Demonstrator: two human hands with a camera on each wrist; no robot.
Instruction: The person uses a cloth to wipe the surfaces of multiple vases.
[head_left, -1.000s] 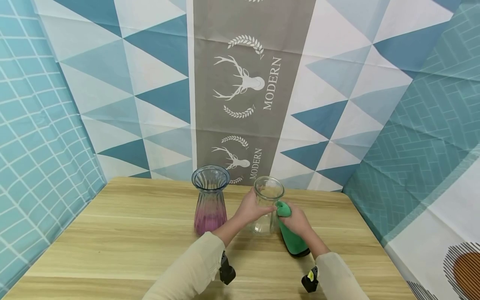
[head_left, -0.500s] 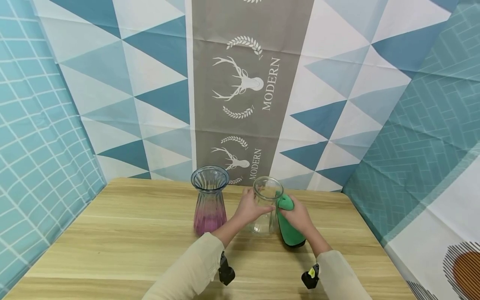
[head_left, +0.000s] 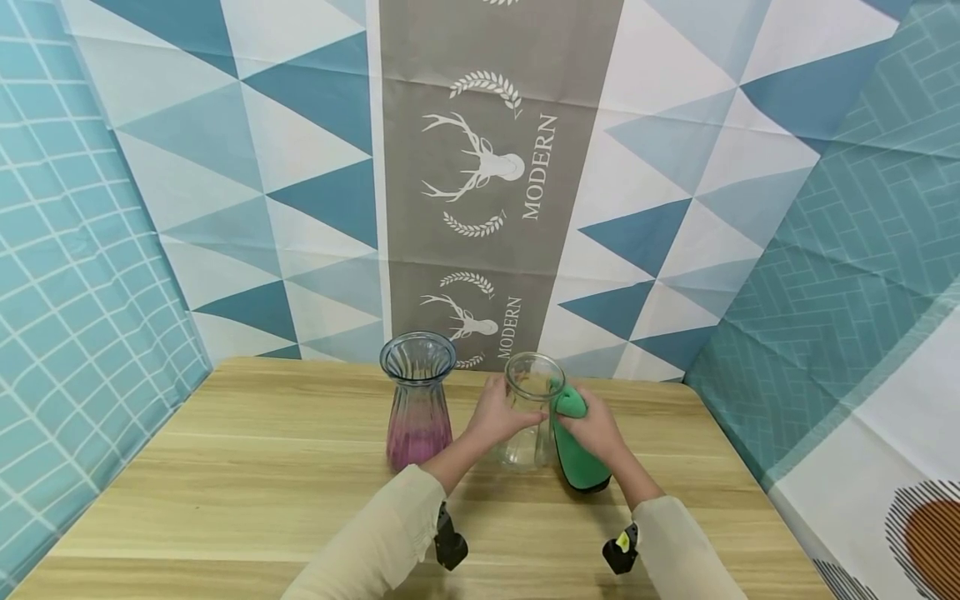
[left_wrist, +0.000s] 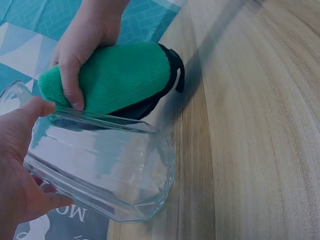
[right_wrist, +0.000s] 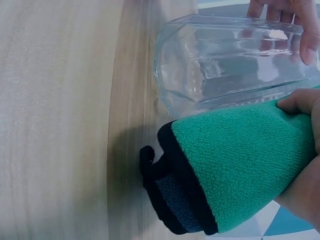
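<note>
My left hand (head_left: pixel 504 417) grips a clear glass vase (left_wrist: pixel 110 160) near its neck, thumb on the near side and fingers behind. The vase stands upright in the head view, its round rim uppermost. A green cloth (right_wrist: pixel 245 155) with black edging is bunched in my right hand (head_left: pixel 598 427). It hangs down along the vase's right side, its upper end right at the glass. In the right wrist view a small black loop (right_wrist: pixel 146 155) sticks out from the cloth's edge. The fingertips of my right hand are partly hidden by the cloth in the head view.
A second glass vase (head_left: pixel 418 408), bluish above and pink-purple below, stands to the left of my left hand. Both vases stand toward the back of the wooden table (head_left: pixel 225 483). A patterned fabric backdrop (head_left: pixel 315 208) rises behind the table.
My right hand has moved slightly up with the green cloth, and the cloth's lower end has swung left, nearer the vase. My left hand keeps its grip on the clear vase.
</note>
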